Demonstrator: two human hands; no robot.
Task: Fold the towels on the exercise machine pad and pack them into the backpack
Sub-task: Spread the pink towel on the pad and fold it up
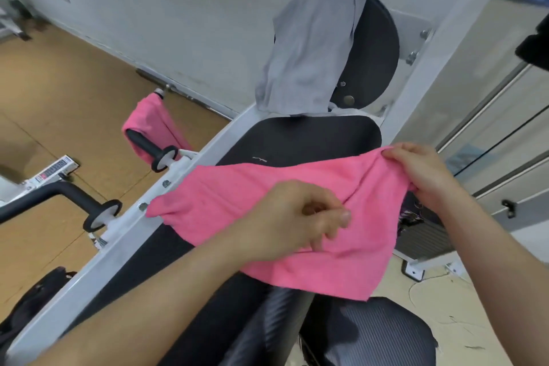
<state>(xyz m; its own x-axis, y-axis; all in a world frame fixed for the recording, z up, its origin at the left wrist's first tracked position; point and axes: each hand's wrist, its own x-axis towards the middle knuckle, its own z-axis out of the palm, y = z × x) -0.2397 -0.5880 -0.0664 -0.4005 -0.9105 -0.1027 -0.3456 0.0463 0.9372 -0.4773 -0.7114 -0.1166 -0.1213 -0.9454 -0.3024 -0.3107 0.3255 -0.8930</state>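
Pink towel (267, 205) stretched over the black machine pad (300, 140), left hand (292, 217) pinching a fold mid-cloth, right hand (421, 172) gripping the far corner, grey towel (306, 47) draped over the round upper pad (375, 50), second pink towel (151, 122) hung on a handle (145, 142).

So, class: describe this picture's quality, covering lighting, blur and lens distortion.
Head view: soft, even light, no hard shadows or glare; the wide-angle lens tilts and bows the white machine frame; the left hand on the pink towel looks slightly blurred; fine detail is soft throughout.
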